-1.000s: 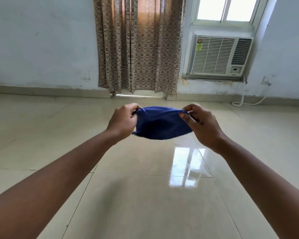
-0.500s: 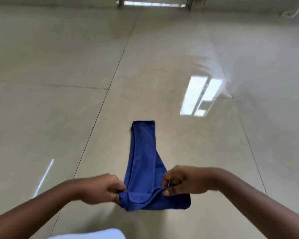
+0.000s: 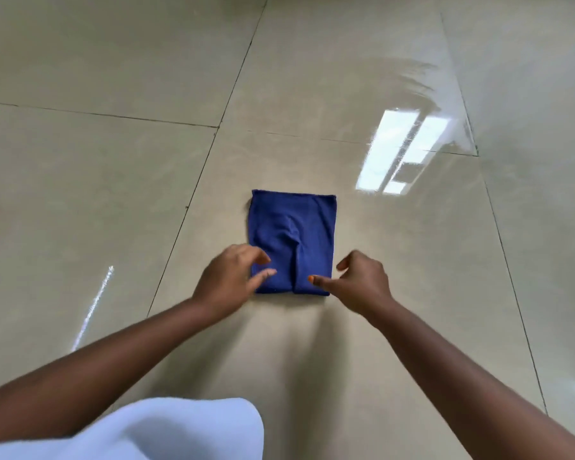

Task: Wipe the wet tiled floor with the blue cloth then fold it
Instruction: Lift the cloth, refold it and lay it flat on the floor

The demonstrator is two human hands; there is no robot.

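Observation:
The blue cloth (image 3: 292,234) lies flat on the beige tiled floor (image 3: 113,180), folded into a neat rectangle with a crease down its middle. My left hand (image 3: 228,282) hovers at the cloth's near left corner, fingers spread, fingertips touching or just over the fabric. My right hand (image 3: 359,282) is at the near right corner, its index finger resting on the cloth's near edge. Neither hand grips the cloth.
A glossy wet patch (image 3: 422,104) with a bright window reflection (image 3: 402,151) lies to the far right of the cloth. Dark grout lines cross the floor. A white garment (image 3: 166,429) fills the bottom left.
The cloth went from held up in the air to laid down and folded on the floor. Both hands have let go of it and opened. The view tilted down to the floor.

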